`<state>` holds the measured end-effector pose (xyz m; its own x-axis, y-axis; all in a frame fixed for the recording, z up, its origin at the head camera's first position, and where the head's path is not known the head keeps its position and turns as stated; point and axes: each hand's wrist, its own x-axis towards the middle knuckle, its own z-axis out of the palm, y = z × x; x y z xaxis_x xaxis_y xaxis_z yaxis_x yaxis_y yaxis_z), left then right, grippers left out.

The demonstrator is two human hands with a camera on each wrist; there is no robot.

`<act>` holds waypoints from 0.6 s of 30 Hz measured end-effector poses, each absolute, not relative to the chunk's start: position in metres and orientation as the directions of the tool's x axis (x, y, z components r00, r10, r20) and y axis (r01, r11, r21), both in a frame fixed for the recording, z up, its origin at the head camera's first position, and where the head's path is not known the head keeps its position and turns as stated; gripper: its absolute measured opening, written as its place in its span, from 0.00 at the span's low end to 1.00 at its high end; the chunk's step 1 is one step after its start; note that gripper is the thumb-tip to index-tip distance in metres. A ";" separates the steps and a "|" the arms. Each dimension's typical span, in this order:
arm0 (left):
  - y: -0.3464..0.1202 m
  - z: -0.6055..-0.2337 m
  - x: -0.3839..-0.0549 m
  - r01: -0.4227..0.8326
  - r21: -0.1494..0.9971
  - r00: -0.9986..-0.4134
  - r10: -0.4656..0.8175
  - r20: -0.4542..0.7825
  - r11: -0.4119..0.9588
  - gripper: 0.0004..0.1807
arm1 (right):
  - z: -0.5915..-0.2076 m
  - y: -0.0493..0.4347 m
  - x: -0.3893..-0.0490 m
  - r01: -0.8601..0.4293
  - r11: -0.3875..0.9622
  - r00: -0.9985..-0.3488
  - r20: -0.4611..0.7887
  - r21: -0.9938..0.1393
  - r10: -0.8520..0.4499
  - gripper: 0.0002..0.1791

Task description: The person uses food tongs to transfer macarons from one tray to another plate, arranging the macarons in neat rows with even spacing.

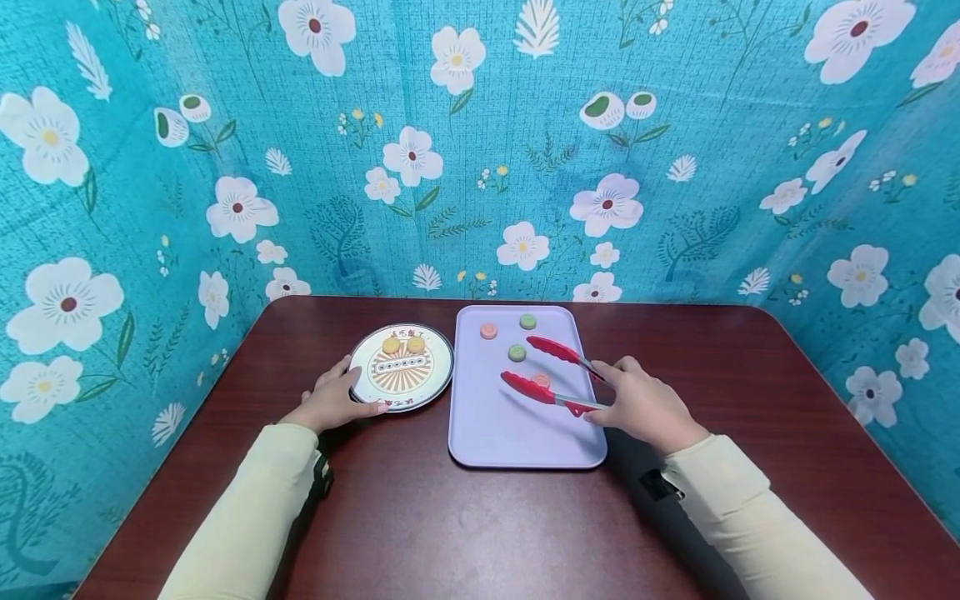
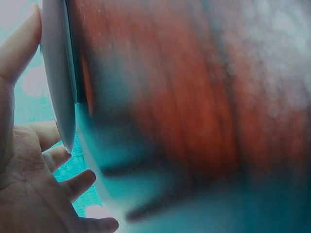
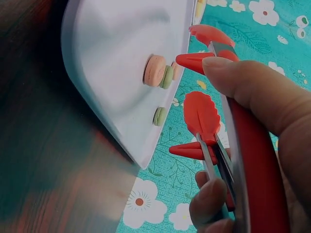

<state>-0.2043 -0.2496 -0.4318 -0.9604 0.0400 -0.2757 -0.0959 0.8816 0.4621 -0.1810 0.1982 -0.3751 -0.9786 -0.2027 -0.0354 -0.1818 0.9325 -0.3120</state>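
Note:
My left hand [image 1: 330, 401] is at the near left edge of a round white plate [image 1: 362, 387] with printed patterns. Its thumb [image 2: 23, 46] lies at the rim on one side, other fingers around the edge, the outer two spread. On the plate sit two yellow macarons [image 1: 392, 344]. My right hand [image 1: 647, 404] grips red-tipped metal tongs [image 1: 531, 387], whose arms are spread apart over a lilac tray [image 1: 517, 437]. The lower tong head overlaps a pink macaron [image 1: 542, 381] in the head view. A second pink macaron [image 1: 488, 331] and two green macarons [image 1: 517, 352] lie farther back.
Tray and plate stand side by side on a dark reddish-brown table [image 1: 450, 533]. A blue floral curtain [image 1: 465, 150] hangs behind the table and along both sides. A dark strap [image 1: 662, 484] shows at the right cuff.

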 end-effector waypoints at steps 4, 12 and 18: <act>-0.250 -0.431 -0.204 -0.088 0.462 -0.961 0.046 -0.272 0.882 0.61 | -0.374 0.201 -0.180 -0.180 0.935 -0.978 -0.044 -0.307 -0.203 0.52; -0.249 -0.428 -0.202 -0.094 0.470 -0.959 0.048 -0.281 0.878 0.61 | -0.371 0.207 -0.176 -0.184 0.941 -0.977 -0.055 -0.285 -0.208 0.51; -0.248 -0.427 -0.201 -0.091 0.470 -0.958 0.052 -0.283 0.878 0.60 | -0.371 0.208 -0.173 -0.180 0.941 -0.975 -0.072 -0.288 -0.209 0.52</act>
<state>-0.2010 -0.2485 -0.4272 -0.9577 0.0519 -0.2830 -0.0914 0.8778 0.4702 -0.1731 0.2080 -0.3709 -0.9753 -0.2087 -0.0724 -0.1799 0.9405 -0.2882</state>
